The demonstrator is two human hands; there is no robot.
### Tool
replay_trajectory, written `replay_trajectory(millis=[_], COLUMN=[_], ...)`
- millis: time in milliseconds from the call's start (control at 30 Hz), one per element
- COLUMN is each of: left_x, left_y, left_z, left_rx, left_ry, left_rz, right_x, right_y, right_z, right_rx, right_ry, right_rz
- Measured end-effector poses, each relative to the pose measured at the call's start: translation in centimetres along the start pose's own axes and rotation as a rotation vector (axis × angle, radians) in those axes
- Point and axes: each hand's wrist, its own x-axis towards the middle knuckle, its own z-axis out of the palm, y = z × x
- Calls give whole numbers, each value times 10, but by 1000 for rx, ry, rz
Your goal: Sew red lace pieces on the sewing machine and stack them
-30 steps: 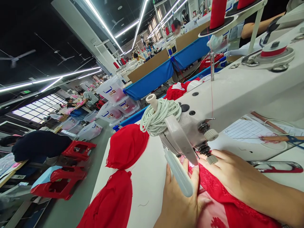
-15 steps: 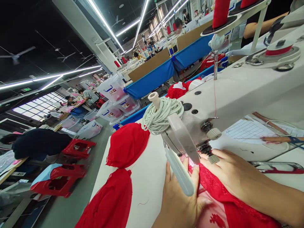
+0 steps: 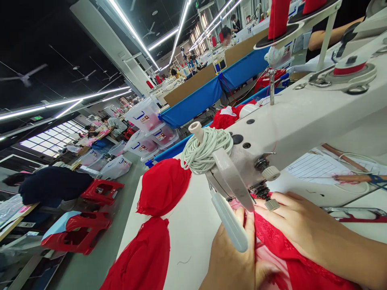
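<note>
A white sewing machine (image 3: 302,117) reaches across the table from the right, its head wound with pale cord (image 3: 207,151). Red lace fabric (image 3: 278,245) lies under the machine's head. My left hand (image 3: 232,262) rests flat on that fabric at the bottom, fingers stretched toward the needle area behind a white lamp arm (image 3: 229,221). My right hand (image 3: 290,221) lies flat on the same lace to the right of the presser foot, fingers extended. Two red padded cups (image 3: 161,185) sit on the white table (image 3: 193,229) to the left.
Papers and scissors (image 3: 359,177) lie on the table behind the machine. Red thread cones (image 3: 279,16) stand on top. Left of the table are an aisle, red stools (image 3: 101,189), clear bins (image 3: 142,114) and a seated person in dark clothing (image 3: 51,185). Other workers sit further back.
My left hand has slid slightly right and lower on the lace. The view has shifted a little; the right hand stays flat by the presser foot.
</note>
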Motion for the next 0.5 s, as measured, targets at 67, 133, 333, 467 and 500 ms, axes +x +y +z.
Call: replay_trajectory(millis=[67,133,333,467,500], left_x=[-4,-6,-2,3,4], left_y=[1,0,0,-3,-4], left_z=[5,5,-2,-9,-11], left_rx=[1,0,-4,5,15], left_ry=[-18,-42,-42,-41,-56], left_rz=[-12,-14,11,54,75], right_x=[0,1,5,6,6], right_y=[0,0,0,0,0], right_z=[0,0,-3,-2,-2], right_rx=[38,51,-27,-66,-77], right_ry=[-43,-43,44,87,91], right_rz=[24,23,-24,-40,-44])
